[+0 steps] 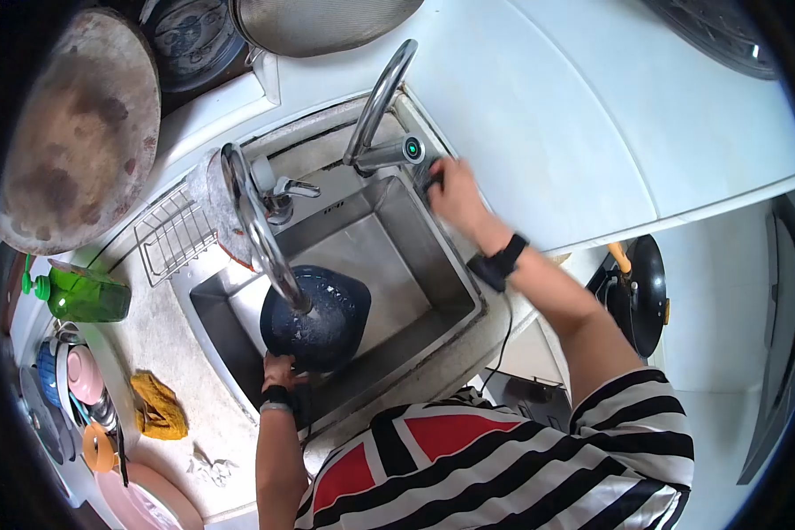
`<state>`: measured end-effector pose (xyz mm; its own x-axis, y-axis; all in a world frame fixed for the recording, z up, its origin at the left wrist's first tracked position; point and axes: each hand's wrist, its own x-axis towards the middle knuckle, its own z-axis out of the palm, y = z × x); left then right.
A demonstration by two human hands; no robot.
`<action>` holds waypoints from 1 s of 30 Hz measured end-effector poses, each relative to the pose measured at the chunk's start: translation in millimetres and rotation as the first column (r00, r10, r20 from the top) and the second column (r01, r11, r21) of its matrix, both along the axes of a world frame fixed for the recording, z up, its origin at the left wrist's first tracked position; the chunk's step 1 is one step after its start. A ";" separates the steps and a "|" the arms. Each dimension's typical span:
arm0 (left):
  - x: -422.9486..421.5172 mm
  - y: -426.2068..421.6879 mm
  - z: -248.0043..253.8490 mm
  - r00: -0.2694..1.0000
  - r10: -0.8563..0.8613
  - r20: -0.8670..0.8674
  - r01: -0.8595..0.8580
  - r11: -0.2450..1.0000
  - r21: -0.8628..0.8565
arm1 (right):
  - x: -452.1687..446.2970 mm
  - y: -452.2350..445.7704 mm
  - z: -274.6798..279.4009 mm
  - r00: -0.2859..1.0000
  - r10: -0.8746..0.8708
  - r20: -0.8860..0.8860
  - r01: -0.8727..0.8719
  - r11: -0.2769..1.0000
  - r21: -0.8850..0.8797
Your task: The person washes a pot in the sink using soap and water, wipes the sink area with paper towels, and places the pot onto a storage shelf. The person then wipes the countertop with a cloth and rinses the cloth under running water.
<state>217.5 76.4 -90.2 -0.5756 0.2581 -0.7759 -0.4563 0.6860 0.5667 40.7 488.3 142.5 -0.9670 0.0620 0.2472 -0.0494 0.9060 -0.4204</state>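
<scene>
Over the white bench [548,115] and the stainless-steel sink [393,247] set into it, the main risk is stray water: splashing could wet the ledge around the bowl. The likeliest source is the dark plastic basin [318,336], which sits inside the sink toward its left end, right under the outlet of the chrome gooseneck faucet [254,225]. Pale, broken-looking water shows in it. Filled too far, it could spill over its rim; with support on one side only, a slip of the grip could tip it. The outlet comes down close over the basin, so a straight lift could knock one against the other. The black cable [507,331] hanging beneath the right forearm could catch on the sink's edge or get wet.

The left hand [278,371] is closed on the basin's near-left rim, its fingers bent at the edge; how firmly it grips cannot be told. The right hand [455,194] is well apart from the basin, at the sink's far-right corner beside the second faucet [389,155] with the lit green display. Its fingers are partly curled near a small dark object [434,180], but blur hides whether they hold it or merely touch it.
</scene>
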 end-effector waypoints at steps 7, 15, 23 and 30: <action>10.3 -11.5 -13.9 0.767 -0.564 -0.307 0.422 0.803 -0.420 | -109.3 29.9 -15.7 0.980 0.190 0.052 -0.184 0.795 0.578; 41.3 -37.8 -75.4 0.825 -0.398 -0.400 0.269 0.901 -0.341 | -217.5 25.1 -61.2 0.949 0.310 -0.060 -0.237 0.825 0.514; 41.2 -34.4 -60.5 0.722 -0.532 -0.442 0.306 0.819 -0.486 | -138.3 16.1 -31.7 0.895 0.281 0.347 -0.441 0.675 0.591; 24.7 -18.1 -27.8 0.754 -0.566 -0.333 0.420 0.805 -0.419 | -122.4 34.9 -46.4 0.935 0.305 0.180 -0.351 0.865 0.358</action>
